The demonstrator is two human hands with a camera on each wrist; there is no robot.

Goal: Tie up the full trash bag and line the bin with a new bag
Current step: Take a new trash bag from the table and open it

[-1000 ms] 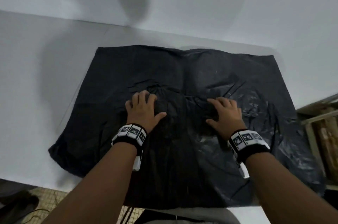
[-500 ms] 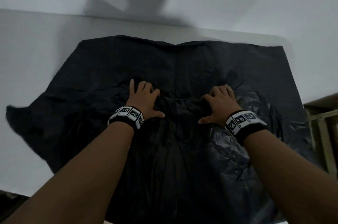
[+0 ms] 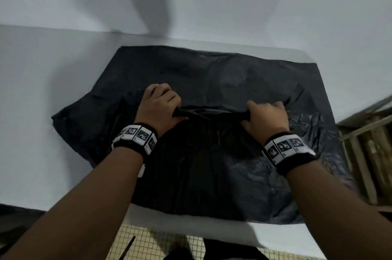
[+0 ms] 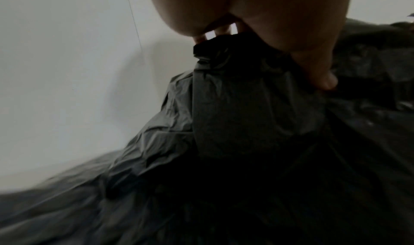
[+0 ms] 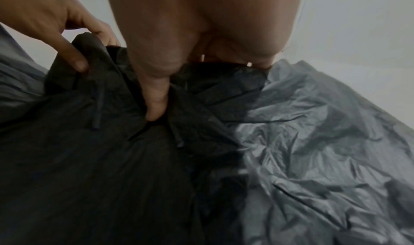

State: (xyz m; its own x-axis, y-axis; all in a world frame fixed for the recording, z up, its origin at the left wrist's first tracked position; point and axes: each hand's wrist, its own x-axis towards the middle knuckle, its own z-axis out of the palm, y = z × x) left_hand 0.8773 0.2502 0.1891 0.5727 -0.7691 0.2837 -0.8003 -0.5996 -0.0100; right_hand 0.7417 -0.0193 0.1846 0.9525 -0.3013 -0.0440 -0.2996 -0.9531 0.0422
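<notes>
While the left hand (image 3: 162, 104) and right hand (image 3: 266, 116) each grip a bunch of the black bag (image 3: 214, 166), the stretched fold between them runs left to right. Both hands are equally near to it.

1. The black trash bag (image 3: 222, 164) is thin, crinkled plastic, spread mostly flat across the white worktop (image 3: 42, 132).
2. Its far edge lies near the wall; its near edge reaches the worktop's front edge.
3. A fold across the middle is gathered and raised off the surface, stretched taut between two bunched points.
4. The right part shows glossy wrinkles; the left corner is rumpled and motion-blurred.
5. Narrow strip-like folds, possibly tie strips, hang below the raised fold in the right wrist view.
</notes>
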